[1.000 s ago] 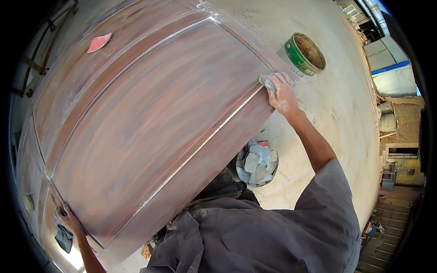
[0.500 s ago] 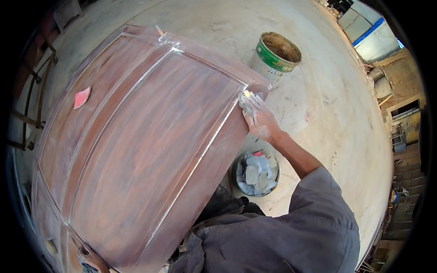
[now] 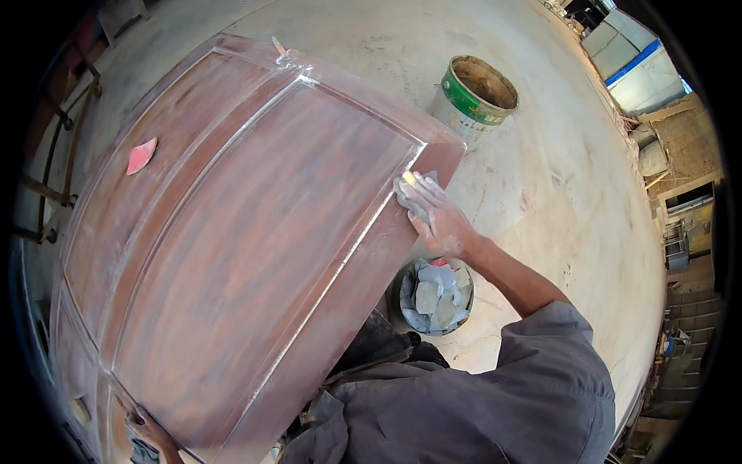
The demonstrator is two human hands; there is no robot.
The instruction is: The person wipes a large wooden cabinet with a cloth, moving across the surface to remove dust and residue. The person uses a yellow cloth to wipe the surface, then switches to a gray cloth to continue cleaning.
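Door panel lies flat in front of me, long axis running from my near left to far right, reddish-brown, dusty white along the grooves. My right hand sits at its far-right corner, fingers closed flat over a grey sanding pad pressed on the groove edge. Left hand grips the near-left edge, much farther from the pad.

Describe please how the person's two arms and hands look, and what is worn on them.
The right hand is bare and dusted with pale powder; its forearm is bare up to a loose grey sleeve that ends near the elbow. The left hand shows only partly at the lower edge, seemingly bare; its arm and sleeve are hidden.
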